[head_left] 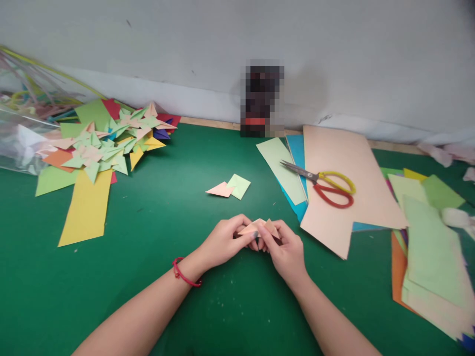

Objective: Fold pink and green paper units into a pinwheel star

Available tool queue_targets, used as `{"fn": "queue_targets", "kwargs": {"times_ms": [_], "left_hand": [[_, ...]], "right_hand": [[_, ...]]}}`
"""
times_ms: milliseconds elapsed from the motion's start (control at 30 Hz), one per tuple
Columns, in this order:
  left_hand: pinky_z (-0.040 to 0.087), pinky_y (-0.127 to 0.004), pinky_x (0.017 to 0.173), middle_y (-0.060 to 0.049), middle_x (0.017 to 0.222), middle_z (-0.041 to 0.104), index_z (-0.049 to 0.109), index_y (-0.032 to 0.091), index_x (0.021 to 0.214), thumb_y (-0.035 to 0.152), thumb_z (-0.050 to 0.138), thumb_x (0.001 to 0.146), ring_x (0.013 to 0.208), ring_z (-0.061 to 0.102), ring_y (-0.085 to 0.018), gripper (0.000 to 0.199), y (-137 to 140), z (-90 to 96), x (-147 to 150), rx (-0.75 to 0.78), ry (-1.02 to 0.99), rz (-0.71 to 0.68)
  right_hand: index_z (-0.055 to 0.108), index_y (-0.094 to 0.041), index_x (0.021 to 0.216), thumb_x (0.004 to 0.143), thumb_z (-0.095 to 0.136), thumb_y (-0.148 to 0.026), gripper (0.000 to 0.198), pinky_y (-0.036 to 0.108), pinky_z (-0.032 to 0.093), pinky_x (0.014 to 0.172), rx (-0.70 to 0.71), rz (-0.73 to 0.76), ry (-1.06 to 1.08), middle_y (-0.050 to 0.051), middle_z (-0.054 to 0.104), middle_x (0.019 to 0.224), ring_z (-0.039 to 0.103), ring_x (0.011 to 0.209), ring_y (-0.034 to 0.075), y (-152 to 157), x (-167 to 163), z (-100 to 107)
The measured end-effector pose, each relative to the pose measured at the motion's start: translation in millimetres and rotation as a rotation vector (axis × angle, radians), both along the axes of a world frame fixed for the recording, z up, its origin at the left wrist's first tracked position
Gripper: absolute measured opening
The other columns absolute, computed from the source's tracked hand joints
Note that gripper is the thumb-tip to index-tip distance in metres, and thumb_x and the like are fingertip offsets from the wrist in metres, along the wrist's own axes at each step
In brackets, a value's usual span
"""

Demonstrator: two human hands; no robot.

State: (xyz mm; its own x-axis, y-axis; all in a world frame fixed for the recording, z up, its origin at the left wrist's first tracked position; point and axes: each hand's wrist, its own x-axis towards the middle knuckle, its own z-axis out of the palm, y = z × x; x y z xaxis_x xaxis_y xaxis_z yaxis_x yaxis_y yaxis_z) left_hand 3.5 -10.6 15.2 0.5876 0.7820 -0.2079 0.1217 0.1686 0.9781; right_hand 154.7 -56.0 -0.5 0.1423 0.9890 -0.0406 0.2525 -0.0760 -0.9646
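Note:
Between my two hands is a small piece of folded peach paper (256,226), raised a little above the green table. My left hand (228,241) pinches its left side with thumb and fingers, a red cord bracelet around that wrist. On the right side, my right hand (285,249) grips the same paper, its thumb pressed on the front. Fingers cover the lower part of the fold. Just beyond my hands lie two joined folded pieces, one pink (221,190) and one light green (239,186).
Scissors (315,179) with yellow and red handles rest on peach sheets (334,148) at right. Coloured paper (432,247) is stacked farther right. Folded paper stars (100,148) pile up at left beside a clear plastic bag (18,143). A blurred-out dark object (261,99) stands by the wall.

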Motion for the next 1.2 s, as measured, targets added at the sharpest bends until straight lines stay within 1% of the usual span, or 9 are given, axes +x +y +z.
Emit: {"fn": "queue_targets", "kwargs": {"times_ms": [300,500,800,967,1133,1200], "left_hand": [[0.051,-0.025,0.064,-0.004,0.069,0.067,0.053,0.014,0.082,0.035,0.045,0.088,0.066,0.064,-0.014,0.023,-0.3,-3.2,0.2,-0.033,-0.055,-0.001],[0.051,-0.026,0.063,-0.005,0.069,0.066,0.054,0.013,0.085,0.032,0.039,0.091,0.065,0.064,-0.014,0.025,0.7,-6.9,-0.8,-0.038,-0.076,-0.017],[0.052,-0.026,0.065,-0.006,0.070,0.069,0.055,0.013,0.084,0.035,0.046,0.087,0.066,0.065,-0.014,0.024,2.0,-3.8,-1.6,-0.051,-0.046,0.002],[0.054,-0.027,0.064,-0.007,0.071,0.070,0.053,0.013,0.096,0.035,0.048,0.086,0.066,0.067,-0.015,0.024,2.1,-6.6,-2.2,-0.080,-0.097,0.018],[0.055,-0.029,0.064,-0.007,0.073,0.071,0.051,0.014,0.109,0.034,0.049,0.086,0.066,0.067,-0.016,0.030,2.8,-6.4,-2.0,-0.096,-0.105,0.015],[0.055,-0.029,0.064,-0.008,0.073,0.071,0.051,0.014,0.109,0.034,0.050,0.086,0.067,0.067,-0.017,0.030,3.2,-6.1,-1.8,-0.110,-0.106,0.015]], "right_hand": [[0.052,-0.020,0.069,0.083,0.056,-0.030,0.017,0.021,0.039,0.046,0.014,-0.007,-0.002,-0.005,0.054,0.049,0.049,0.044,0.009,-0.1,-0.3,0.6],[0.052,-0.020,0.069,0.083,0.055,-0.030,0.017,0.021,0.038,0.045,0.009,-0.006,0.004,-0.006,0.054,0.049,0.048,0.044,0.009,0.2,-0.1,1.0],[0.050,-0.020,0.067,0.084,0.055,-0.029,0.020,0.022,0.038,0.046,0.014,-0.038,0.059,-0.005,0.053,0.049,0.047,0.044,0.009,0.6,-0.1,1.5],[0.051,-0.020,0.067,0.083,0.056,-0.027,0.019,0.022,0.040,0.049,0.038,-0.049,0.058,-0.005,0.052,0.051,0.049,0.046,0.009,-0.7,-1.3,-0.9],[0.051,-0.020,0.067,0.083,0.056,-0.026,0.018,0.021,0.039,0.048,0.040,-0.054,0.056,-0.006,0.052,0.051,0.048,0.046,0.008,-2.1,-0.1,-1.9],[0.051,-0.020,0.067,0.083,0.056,-0.026,0.018,0.021,0.039,0.048,0.050,-0.066,0.061,-0.006,0.052,0.051,0.048,0.046,0.008,-2.4,0.8,-2.6]]}}
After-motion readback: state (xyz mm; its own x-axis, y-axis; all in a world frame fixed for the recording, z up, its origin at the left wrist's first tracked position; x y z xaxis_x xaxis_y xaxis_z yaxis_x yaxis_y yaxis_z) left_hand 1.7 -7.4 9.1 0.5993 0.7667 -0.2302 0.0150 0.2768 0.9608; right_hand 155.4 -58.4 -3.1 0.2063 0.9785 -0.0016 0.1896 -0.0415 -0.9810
